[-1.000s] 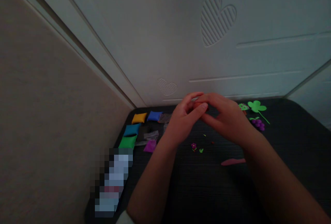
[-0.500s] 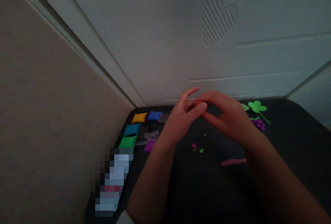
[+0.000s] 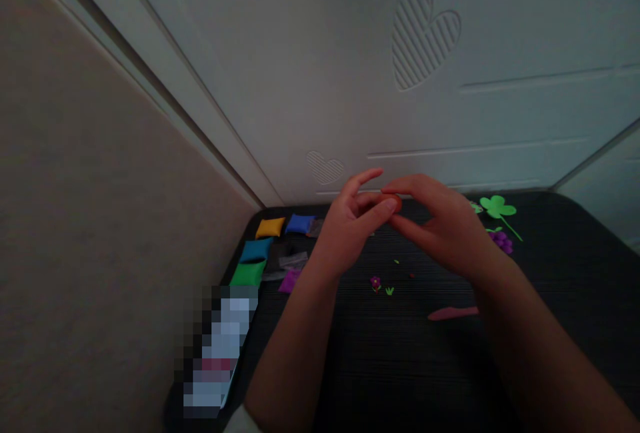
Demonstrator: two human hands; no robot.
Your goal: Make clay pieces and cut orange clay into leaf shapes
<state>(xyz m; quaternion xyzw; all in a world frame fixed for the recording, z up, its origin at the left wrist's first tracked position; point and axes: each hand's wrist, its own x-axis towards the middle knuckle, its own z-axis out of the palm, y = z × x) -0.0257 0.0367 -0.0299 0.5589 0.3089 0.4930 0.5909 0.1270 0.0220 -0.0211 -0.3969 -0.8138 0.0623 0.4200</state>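
Note:
Between my two hands, above the far part of the table, is a small rounded piece of red-orange clay [image 3: 398, 202]. My left hand [image 3: 349, 228] pinches it between thumb and forefinger, with one finger stretched out upward. My right hand [image 3: 442, 228] curves around it from the other side, forefinger on top and thumb below. Fingers cover most of the clay. Beneath the hands lie a tiny purple flower [image 3: 375, 282], a small green leaf cluster [image 3: 389, 291], a green sliver [image 3: 397, 261] and a dark red bit [image 3: 411, 276].
A pink modelling knife [image 3: 453, 314] lies near my right forearm. Coloured clay packs, among them a yellow pack [image 3: 270, 227] and a green pack [image 3: 249, 274], sit on the left. At right are a green clover [image 3: 497, 207] and a purple cluster [image 3: 501, 242]. A white heart-patterned panel [image 3: 280, 73] rises behind.
The fingers of both hands have shifted slightly around the clay, and more of its red-orange surface shows. Things on the table have stayed put.

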